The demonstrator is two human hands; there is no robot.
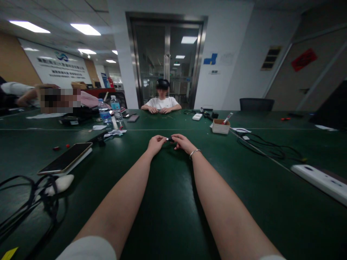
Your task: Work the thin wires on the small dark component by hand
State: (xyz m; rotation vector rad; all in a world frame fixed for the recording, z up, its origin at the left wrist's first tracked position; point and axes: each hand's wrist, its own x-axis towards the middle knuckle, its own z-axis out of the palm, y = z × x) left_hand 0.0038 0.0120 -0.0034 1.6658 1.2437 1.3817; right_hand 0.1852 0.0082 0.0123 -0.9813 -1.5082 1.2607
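Small dark piece (170, 139) with a silvery end sits near the centre of the frame, pinched between the fingertips of the left hand (156, 145) and right hand (184, 143). Both sets of fingers are drawn in narrow around it, covering much of its surface; whether it is one part or two, I cannot tell.

With so little of it showing, a slip looks the likeliest trouble: uneven pressure or a sideways twist could shoot it onto the green table (168, 202). If the two hands pull out of line, its ends could bend or scrape. The fingers also hide the contact, so a crooked grip could go unnoticed.

Right of centre, beyond the hands, an open-topped small box (220, 128) has a slim, clear-and-red item (227, 118) leaning out over its rim; anything lower inside is hidden. At the upper left, two clear plastic bottles with blue labels, one (104, 115) beside the other (116, 108), stand upright; their liquid levels are too blurred to judge.
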